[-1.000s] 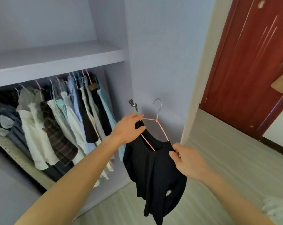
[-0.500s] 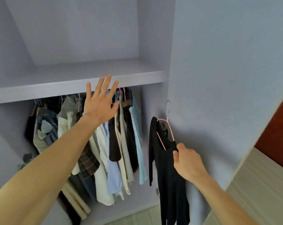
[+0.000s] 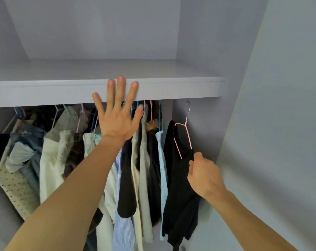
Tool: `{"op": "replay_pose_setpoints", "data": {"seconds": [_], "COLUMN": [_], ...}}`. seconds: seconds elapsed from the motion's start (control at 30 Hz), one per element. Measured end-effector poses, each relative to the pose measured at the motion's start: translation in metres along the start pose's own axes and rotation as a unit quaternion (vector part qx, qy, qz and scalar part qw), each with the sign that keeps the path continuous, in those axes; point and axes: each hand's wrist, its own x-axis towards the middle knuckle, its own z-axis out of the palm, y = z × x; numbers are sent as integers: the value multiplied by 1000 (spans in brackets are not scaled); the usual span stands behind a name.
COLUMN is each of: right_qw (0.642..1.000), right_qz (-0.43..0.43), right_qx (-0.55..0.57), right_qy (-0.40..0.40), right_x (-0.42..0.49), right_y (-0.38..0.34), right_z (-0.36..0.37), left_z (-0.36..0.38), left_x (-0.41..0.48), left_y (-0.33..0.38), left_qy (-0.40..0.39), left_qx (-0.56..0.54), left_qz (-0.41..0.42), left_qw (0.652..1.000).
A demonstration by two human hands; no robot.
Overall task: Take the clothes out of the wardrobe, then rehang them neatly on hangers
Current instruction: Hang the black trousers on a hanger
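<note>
Two changes: the left hand [image 3: 117, 122], fingers spread, has risen from the black top [image 3: 179, 187] to the shelf [image 3: 180, 87], leaving the right hand [image 3: 204, 176] pinching its pink hanger [image 3: 185, 138], probably for rehanging.

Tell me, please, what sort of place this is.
Probably a built-in wardrobe at home: many clothes hang on hangers under a pale shelf, and the right hand holds a black top on a pink hanger.

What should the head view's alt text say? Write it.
A person's right hand holds a black top on a pink wire hanger at the right end of a packed row of hung clothes in a wardrobe. The left hand, open with fingers spread, is raised in front of the shelf above them.
</note>
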Motion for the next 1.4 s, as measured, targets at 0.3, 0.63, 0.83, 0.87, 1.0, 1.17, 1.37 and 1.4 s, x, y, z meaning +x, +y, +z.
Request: {"op": "replay_pose_setpoints", "data": {"seconds": [0.3,0.63,0.83,0.87,1.0,1.17,1.37,1.4], "right_qw": [996,987,992,994,999,997,960,949], "right_qz": [-46,-75,-46,-39,-16,8,81,92], "right_qx": [-8,-16,-9,-15,-32,57,267,302], "right_qy": [79,142,118,105,41,42,12,7], "right_x": [83,138,166,170,182,151,57,36], "right_y": [10,-14,-20,-22,-22,-16,-9,-9], "right_z": [62,69,52,49,52,65,50,44], "left_z": [34,26,33,36,39,35,-3,-10], "left_x": [7,8,10,10,11,5,-3,-5], "left_y": [-1,-1,-1,-1,-1,-2,1,1], "left_qy": [167,134,171,178,189,163,16,-6], "left_qx": [11,20,24,20,9,14,19,20], "left_qz": [17,7,7,7,14,14,16,14], "left_qw": [986,991,985,984,982,986,1000,1000]}}
